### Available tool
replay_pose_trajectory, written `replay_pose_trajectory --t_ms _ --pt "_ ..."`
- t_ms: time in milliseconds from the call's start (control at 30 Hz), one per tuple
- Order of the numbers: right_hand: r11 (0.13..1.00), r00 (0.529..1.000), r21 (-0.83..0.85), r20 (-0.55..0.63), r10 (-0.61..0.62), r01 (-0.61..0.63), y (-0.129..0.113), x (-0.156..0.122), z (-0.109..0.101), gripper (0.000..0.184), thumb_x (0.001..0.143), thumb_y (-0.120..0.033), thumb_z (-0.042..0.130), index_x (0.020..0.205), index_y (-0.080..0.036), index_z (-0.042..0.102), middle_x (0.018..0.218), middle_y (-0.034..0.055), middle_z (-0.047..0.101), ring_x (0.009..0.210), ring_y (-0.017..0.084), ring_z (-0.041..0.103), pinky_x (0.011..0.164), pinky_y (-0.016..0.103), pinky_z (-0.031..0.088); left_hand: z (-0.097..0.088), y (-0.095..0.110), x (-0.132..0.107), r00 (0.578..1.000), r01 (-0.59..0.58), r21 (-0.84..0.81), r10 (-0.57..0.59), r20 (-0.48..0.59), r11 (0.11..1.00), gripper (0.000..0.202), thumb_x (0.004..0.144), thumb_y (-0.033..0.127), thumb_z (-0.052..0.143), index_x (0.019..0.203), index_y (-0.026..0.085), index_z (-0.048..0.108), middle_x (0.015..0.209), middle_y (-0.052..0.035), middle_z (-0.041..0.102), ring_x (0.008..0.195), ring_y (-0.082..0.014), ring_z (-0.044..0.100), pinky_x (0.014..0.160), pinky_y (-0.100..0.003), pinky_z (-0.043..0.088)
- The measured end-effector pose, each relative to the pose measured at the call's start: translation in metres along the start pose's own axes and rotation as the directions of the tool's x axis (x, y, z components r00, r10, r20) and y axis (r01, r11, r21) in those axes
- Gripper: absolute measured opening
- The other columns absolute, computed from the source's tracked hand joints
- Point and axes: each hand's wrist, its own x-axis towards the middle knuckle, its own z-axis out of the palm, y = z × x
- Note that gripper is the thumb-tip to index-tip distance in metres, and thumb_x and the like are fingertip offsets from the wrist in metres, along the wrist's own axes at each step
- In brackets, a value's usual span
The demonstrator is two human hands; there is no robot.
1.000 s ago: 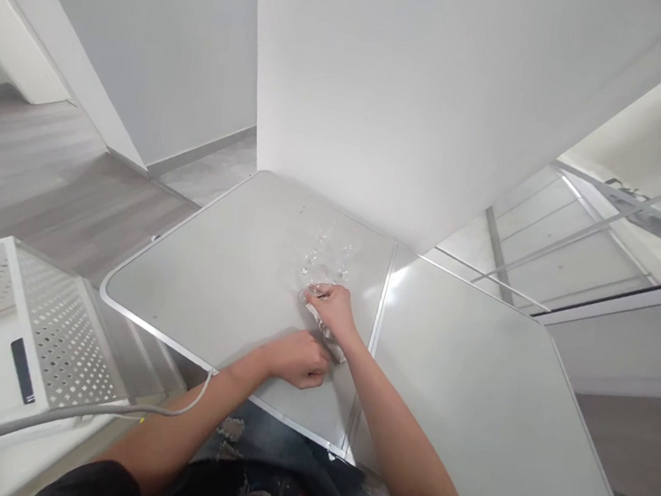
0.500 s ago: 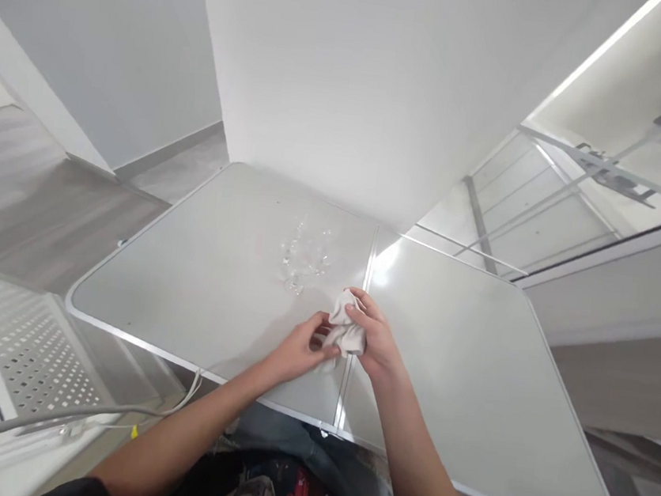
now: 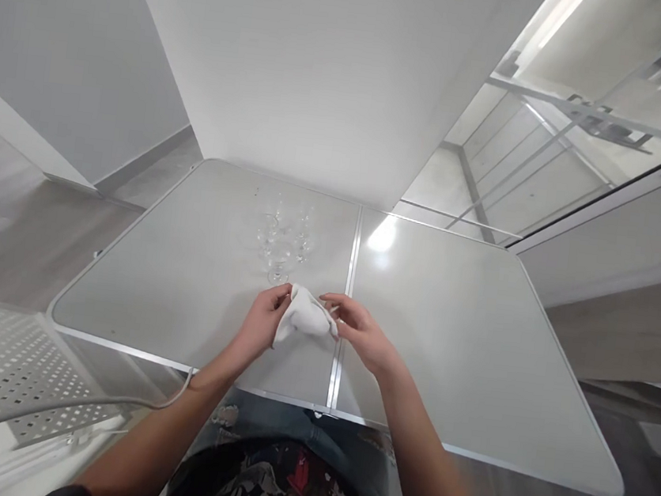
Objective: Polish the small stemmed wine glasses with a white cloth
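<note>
Between my two hands hangs a crumpled white cloth point(image 3: 304, 314), held just above the table near its front edge. My left hand point(image 3: 264, 318) pinches the cloth's upper left corner between thumb and fingers. On the other side, my right hand point(image 3: 360, 331) has its curled fingers and thumb closed on the right edge of the cloth. Several clear stemmed glasses point(image 3: 280, 258) stand in a cluster just beyond my left hand; their outlines are faint against the pale surface.
The light grey folding table point(image 3: 443, 356) has a metal seam point(image 3: 344, 321) across it. A white wall point(image 3: 326, 80) rises behind. At the lower left are a perforated white panel point(image 3: 34, 381) and a grey cable point(image 3: 79, 404). Glass-panelled framing point(image 3: 518, 174) stands at the right.
My hands have moved apart, and the bunched cloth is now spread between them. My left hand has shifted to the cloth's upper left corner. The camera view has shifted slightly.
</note>
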Motion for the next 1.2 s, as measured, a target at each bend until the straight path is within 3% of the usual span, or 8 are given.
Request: replay_pose_trajectory --t_ms 100,167,367,600,833,933,1033,1200 --pt "0.993 0.984 -0.005 0.131 -0.118 0.120 -0.003 -0.004 -0.001 0.048 0.081 -0.052 0.077 0.122 -0.027 0.070 0.139 0.0081 0.054 0.121 0.027 0.053 0.092 0.035 0.047 0.009 0.000 0.002 0.987 0.161 -0.266 -0.158 0.032 0.950 0.026 0.077 0.041 0.073 0.091 0.020 0.066 0.067 0.0020 0.057 0.050 -0.0085 0.042 0.046 -0.021 0.034" --pt "0.993 0.975 0.038 0.189 -0.114 0.109 0.000 -0.005 0.000 0.063 0.075 -0.062 0.078 0.125 -0.025 0.068 0.137 0.0095 0.057 0.122 0.031 0.053 0.096 0.038 0.046 0.018 -0.002 0.005 0.976 0.212 -0.382 -0.214 0.038 0.900 0.037 0.069 0.040 0.082 0.098 0.022 0.069 0.074 -0.0020 0.064 0.054 -0.0116 0.050 0.048 -0.023 0.042" --pt "0.986 0.946 0.019 -0.285 -0.153 0.165 0.010 0.014 -0.025 0.029 0.084 -0.048 0.075 0.096 -0.022 0.071 0.088 0.0017 0.066 0.084 0.019 0.058 0.076 0.030 0.045 0.048 -0.008 0.023 0.964 0.264 -0.391 -0.256 0.072 0.882 0.054 0.079 0.064 0.069 0.111 0.021 0.071 0.113 -0.0103 0.072 0.098 -0.0264 0.066 0.080 -0.035 0.054" --pt "0.988 0.998 0.146 -0.053 -0.039 0.046 0.003 0.026 -0.087 0.040 0.070 -0.032 0.086 0.106 -0.019 0.076 0.097 0.0051 0.072 0.091 0.022 0.062 0.081 0.032 0.046 0.063 -0.005 0.038 0.994 0.061 -0.082 -0.053 0.092 0.995 0.035 0.083 0.051 0.071 0.094 0.019 0.064 0.082 0.0006 0.064 0.074 -0.0129 0.057 0.067 -0.022 0.043" --pt "0.915 0.987 0.397 -0.159 -0.011 0.074 0.010 0.024 -0.082 0.036 0.072 -0.038 0.086 0.101 -0.021 0.076 0.094 0.0049 0.073 0.088 0.021 0.064 0.076 0.030 0.049 0.059 0.004 0.048 0.986 -0.004 0.013 0.006 -0.167 1.000 0.039 0.097 0.061 0.044 0.107 0.025 0.054 0.067 0.0048 0.046 0.057 -0.0108 0.042 0.054 -0.021 0.037" --pt "0.900 0.963 0.419 -0.268 -0.002 0.119 0.011 0.025 -0.080 0.037 0.073 -0.039 0.086 0.104 -0.022 0.076 0.101 0.0049 0.074 0.093 0.022 0.065 0.079 0.031 0.051 0.059 0.007 0.047 0.999 0.046 0.086 -0.045 -0.016 0.995 0.047 0.095 0.063 0.047 0.122 0.025 0.056 0.073 0.0023 0.054 0.062 -0.0127 0.051 0.058 -0.023 0.042" --pt "0.900 0.943 0.405 -0.332 -0.022 0.163 0.010 0.023 -0.083 0.032 0.073 -0.039 0.086 0.099 -0.020 0.077 0.098 0.0044 0.074 0.090 0.022 0.065 0.080 0.031 0.052 0.063 0.005 0.041 0.988 -0.005 0.233 -0.031 0.153 0.972 0.043 0.084 0.057 0.070 0.107 0.021 0.068 0.102 -0.0055 0.062 0.078 -0.0157 0.060 0.067 -0.026 0.050" --pt "0.903 0.952 0.381 -0.296 -0.081 0.196 0.006 0.018 -0.088 0.031 0.072 -0.040 0.086 0.092 -0.019 0.075 0.083 0.0024 0.071 0.079 0.019 0.063 0.072 0.029 0.049 0.076 0.003 0.036 0.987 -0.146 0.269 0.120 0.110 0.952 0.031 0.086 0.050 0.070 0.090 0.019 0.067 0.119 -0.0102 0.060 0.107 -0.0215 0.062 0.085 -0.029 0.052"
